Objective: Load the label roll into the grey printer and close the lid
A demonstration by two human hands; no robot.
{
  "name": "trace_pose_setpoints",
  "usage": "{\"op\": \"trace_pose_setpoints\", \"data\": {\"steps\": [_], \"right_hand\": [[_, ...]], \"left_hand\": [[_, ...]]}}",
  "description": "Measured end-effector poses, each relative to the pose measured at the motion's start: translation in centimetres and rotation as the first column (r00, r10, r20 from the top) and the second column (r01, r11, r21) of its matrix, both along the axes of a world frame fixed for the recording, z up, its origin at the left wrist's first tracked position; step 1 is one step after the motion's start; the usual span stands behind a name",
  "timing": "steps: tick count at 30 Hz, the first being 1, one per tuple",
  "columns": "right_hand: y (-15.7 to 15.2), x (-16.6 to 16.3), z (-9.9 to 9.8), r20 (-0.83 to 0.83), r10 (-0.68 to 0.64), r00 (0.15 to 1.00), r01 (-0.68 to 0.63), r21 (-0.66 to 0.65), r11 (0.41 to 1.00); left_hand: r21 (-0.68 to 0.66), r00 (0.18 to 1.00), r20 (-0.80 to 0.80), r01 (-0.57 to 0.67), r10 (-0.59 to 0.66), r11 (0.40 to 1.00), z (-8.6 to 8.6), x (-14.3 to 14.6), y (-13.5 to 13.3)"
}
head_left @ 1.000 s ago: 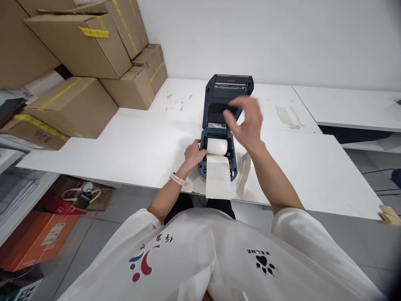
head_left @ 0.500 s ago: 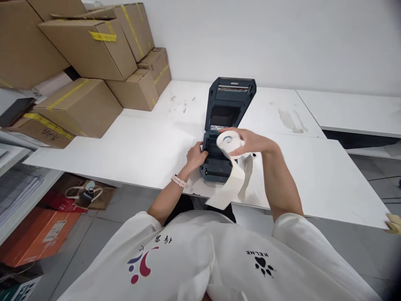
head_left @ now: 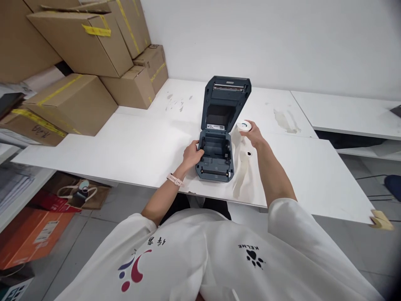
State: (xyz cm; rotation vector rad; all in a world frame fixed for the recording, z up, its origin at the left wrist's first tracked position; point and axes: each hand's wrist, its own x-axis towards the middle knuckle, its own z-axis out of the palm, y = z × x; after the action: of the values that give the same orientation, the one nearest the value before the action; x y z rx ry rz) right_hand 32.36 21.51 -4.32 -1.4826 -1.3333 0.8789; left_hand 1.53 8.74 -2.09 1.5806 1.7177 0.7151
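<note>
Now roll out: my right hand [head_left: 253, 133] grips the label roll [head_left: 244, 126] at the printer's [head_left: 215, 154] two o'clock; left hand [head_left: 191, 153] clamps its nine o'clock edge. Bay empty; next needs setting the roll down on the surface [head_left: 131, 146].

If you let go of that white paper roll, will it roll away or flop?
The paper roll in the right hand is round, so on its side it would probably roll. It looks small and likely light. Its loose tail lies limp on the table, so that probably flops.
</note>
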Motion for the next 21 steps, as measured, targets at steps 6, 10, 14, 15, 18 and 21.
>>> {"op": "trace_pose_setpoints", "data": {"steps": [6,10,14,15,18,21], "right_hand": [[-5.0,3.2,-0.6,-0.062,0.045,0.997,-0.046,-0.018,0.999],[-11.9,5.0,-1.2,-0.098,0.291,0.952,-0.301,-0.105,0.948],[-15.5,3.4,-0.9,-0.079,0.413,0.907,-0.42,-0.204,0.884],[-15.7,2.8,-0.2,-0.093,0.432,0.897,-0.442,-0.185,0.878],[-14.9,0.7,3.9,-0.095,0.589,0.802,-0.596,-0.063,0.801],[-13.0,-3.0,8.5,0.194,0.668,0.719,-0.678,-0.017,0.735]], "left_hand": [[0.018,0.999,0.045,0.009,-0.01,1.0,-0.3,-0.1,0.0],[0.015,0.998,0.052,0.018,-0.018,1.0,-0.4,0.0,-0.1],[0.015,0.999,0.049,0.015,-0.016,1.0,-0.3,0.1,-0.1],[0.013,0.999,0.044,0.011,-0.012,1.0,-0.3,0.1,-0.1],[0.013,1.0,0.018,0.003,-0.003,1.0,-0.2,0.2,-0.1],[0.022,1.0,0.017,0.001,-0.002,1.0,-0.2,0.2,-0.1]]}}
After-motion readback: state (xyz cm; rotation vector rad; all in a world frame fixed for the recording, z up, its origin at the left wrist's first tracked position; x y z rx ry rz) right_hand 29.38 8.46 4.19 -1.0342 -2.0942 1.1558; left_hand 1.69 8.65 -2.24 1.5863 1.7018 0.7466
